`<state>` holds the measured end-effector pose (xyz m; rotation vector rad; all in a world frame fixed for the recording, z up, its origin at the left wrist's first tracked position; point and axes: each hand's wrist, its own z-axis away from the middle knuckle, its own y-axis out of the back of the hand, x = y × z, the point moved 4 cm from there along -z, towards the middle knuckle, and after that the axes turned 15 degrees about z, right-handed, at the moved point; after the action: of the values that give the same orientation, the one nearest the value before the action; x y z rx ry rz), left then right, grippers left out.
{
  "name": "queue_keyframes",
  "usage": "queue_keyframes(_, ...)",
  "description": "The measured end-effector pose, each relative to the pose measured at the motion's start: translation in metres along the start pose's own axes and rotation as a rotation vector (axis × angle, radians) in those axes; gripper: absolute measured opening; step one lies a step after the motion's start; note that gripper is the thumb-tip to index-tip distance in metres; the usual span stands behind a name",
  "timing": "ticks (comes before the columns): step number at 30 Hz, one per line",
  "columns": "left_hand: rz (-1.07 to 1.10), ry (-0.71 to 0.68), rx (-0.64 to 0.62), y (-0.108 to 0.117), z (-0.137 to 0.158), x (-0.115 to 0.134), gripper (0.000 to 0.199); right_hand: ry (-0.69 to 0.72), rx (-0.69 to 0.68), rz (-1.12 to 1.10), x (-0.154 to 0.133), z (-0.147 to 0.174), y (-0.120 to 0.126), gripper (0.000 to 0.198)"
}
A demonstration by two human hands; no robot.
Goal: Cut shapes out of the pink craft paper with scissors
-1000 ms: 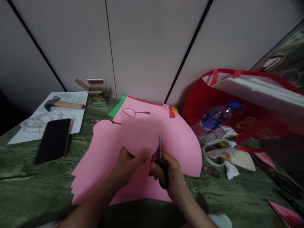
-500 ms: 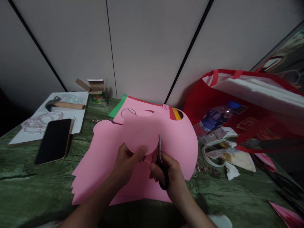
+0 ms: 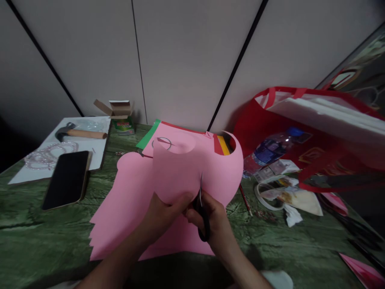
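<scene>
The right hand has its fingers wrapped around scissors — pointing forward, long axis front to back — at the pink paper, pinched in the left hand over the counter.

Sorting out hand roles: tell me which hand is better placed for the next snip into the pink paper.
Probably the right hand: it holds the scissors, blades at the pink paper, while the left hand grips that paper.
</scene>
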<state>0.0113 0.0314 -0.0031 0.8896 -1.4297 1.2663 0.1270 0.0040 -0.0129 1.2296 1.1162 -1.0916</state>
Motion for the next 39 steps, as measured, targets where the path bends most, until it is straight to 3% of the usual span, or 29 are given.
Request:
queue_keyframes(11, 0.019, 0.034, -0.041, 0.0, 0.0, -0.002, 0.012, -0.002, -0.017, -0.023, 0.007, 0.001, 0.004, 0.032)
queue_keyframes(23, 0.046, -0.017, -0.042, 0.003, -0.004, -0.007, 0.011, 0.041, -0.053, -0.008, 0.009, 0.0, 0.004, 0.026)
queue_keyframes(35, 0.097, -0.053, -0.079, -0.001, -0.005, -0.003, 0.005, 0.043, 0.008, 0.084, 0.006, -0.001, 0.006, 0.028)
queue_keyframes(39, 0.12, -0.063, -0.104, -0.003, -0.004, -0.001, 0.014, 0.031, 0.017, 0.056, 0.006, -0.001, 0.006, 0.028)
